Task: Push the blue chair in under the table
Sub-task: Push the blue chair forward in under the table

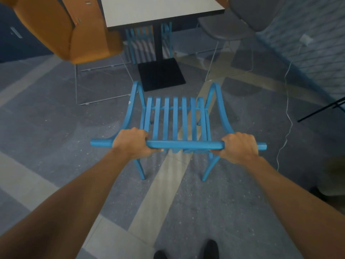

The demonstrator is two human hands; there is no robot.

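Note:
The blue chair (175,116) with a slatted seat stands on the floor in the middle of the view, its back toward me. My left hand (133,143) grips the left part of its top rail. My right hand (239,147) grips the right part of the same rail. The white-topped table (160,10) stands ahead at the top of the view on a black post with a square black base (161,73). The chair's seat front sits just short of that base, clear of the tabletop.
An orange chair (61,28) on a thin wire frame stands left of the table. A grey chair (242,23) stands to its right. A second blue chair (147,40) is tucked under the table's far side. A white cable (287,113) trails across the floor at right.

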